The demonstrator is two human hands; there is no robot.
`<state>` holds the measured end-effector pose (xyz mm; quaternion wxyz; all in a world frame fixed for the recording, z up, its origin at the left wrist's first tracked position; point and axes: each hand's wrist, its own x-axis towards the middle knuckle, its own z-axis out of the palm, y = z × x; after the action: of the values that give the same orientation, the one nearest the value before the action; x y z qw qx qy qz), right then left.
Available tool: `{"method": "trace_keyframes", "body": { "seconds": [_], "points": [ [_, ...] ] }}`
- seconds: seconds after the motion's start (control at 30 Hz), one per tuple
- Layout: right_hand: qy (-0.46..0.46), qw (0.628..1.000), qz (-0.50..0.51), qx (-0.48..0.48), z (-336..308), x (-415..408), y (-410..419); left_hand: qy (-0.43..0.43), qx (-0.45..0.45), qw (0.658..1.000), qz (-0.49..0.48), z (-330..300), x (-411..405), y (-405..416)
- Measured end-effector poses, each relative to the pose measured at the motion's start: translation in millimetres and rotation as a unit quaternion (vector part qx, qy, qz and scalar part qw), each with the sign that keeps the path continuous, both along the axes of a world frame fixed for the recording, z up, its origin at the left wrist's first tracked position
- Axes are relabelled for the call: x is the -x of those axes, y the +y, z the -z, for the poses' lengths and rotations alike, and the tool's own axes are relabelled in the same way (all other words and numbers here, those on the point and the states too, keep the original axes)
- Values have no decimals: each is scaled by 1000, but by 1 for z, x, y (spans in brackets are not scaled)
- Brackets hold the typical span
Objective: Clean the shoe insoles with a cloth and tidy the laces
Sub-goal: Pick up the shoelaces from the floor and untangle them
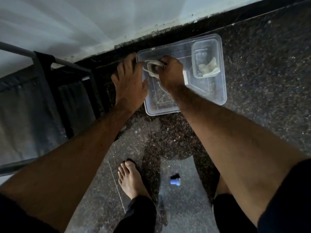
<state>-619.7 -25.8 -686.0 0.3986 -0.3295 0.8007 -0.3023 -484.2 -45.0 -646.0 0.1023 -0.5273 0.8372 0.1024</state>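
At nine o'clock stood a dark metal rack (50, 84) against the pale wall (84, 22), out of the way of the work.

Just right of it the left hand (129, 81) reached forward to the near-left rim of a clear plastic bin (220, 91), which sat on the speckled floor (269, 81) at about twelve o'clock, hard against the dark skirting. Its fingers lay fairly straight and a little apart, their tips at the bin's edge beside the lace; probably it was there to steady the bin or guide the loose end. Whether it actually pinched the lace I could not tell.

The right hand (170, 71) was over the bin's left half, fingers curled and clamped on a bundle of pale laces (152, 68), coiled into loops. The coil suggested the laces were being gathered so they would not tangle, held over the bin so they could be dropped inside.

At one o'clock, inside the bin, a smaller clear tub (196, 52) held a crumpled white cloth (209, 68), kept apart, presumably for wiping. No shoe or insole was identifiable.

Nearer the viewer, at six o'clock, a bare foot (129, 179) stood on the floor beside a small blue cap (175, 179).
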Motion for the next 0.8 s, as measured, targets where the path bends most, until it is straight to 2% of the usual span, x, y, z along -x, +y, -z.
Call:
{"method": "trace_keyframes", "body": {
  "seconds": [0.13, 0.3, 0.43, 0.6, 0.8],
  "points": [
    [13, 999, -32, -12, -4, -2, -4, -26, -35, 999, 29, 7, -3, 0],
    [47, 995, -85, 6, -33, 8, 30, -30, -64, 996, 49, -8, -1, 6],
    [69, 985, -154, -45, -75, 18, 72, -40, -81, 994, 66, -40, -1, 26],
    [170, 930, -321, -57, -153, 32, 120, -52, -78, 990, 104, -118, -2, 73],
    [276, 853, -441, -43, -289, 60, 159, -51, -94, 989, 104, -264, -2, 144]
  ]
}}
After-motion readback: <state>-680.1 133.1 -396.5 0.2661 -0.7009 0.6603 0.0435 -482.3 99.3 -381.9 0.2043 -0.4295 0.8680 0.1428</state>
